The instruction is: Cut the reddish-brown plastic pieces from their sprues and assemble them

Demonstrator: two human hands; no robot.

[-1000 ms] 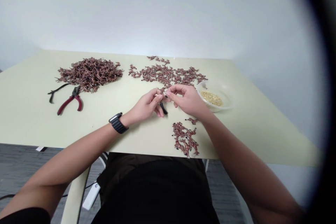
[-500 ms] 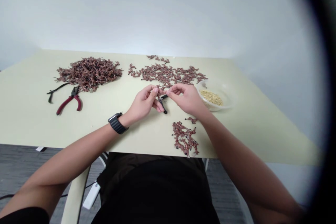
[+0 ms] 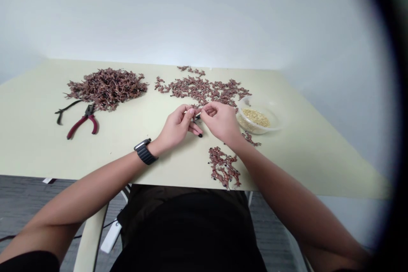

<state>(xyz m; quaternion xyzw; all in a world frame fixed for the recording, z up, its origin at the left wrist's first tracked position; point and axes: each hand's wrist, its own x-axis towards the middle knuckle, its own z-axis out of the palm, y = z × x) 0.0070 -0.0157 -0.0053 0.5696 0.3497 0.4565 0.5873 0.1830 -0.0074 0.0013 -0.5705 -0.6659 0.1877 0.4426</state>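
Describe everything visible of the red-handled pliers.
The red-handled pliers lie on the pale table, left of the left hand. Their curved grips spread toward the near edge and look plastic or rubber. The short, dark, metal-looking head points away, close to the brown pile, contact unclear. No hand touches them.

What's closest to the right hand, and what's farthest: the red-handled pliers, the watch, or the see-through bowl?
From the right hand, in the head view:
1. See-through bowl, just to its right.
2. Watch, on the left wrist.
3. Red-handled pliers, far left.
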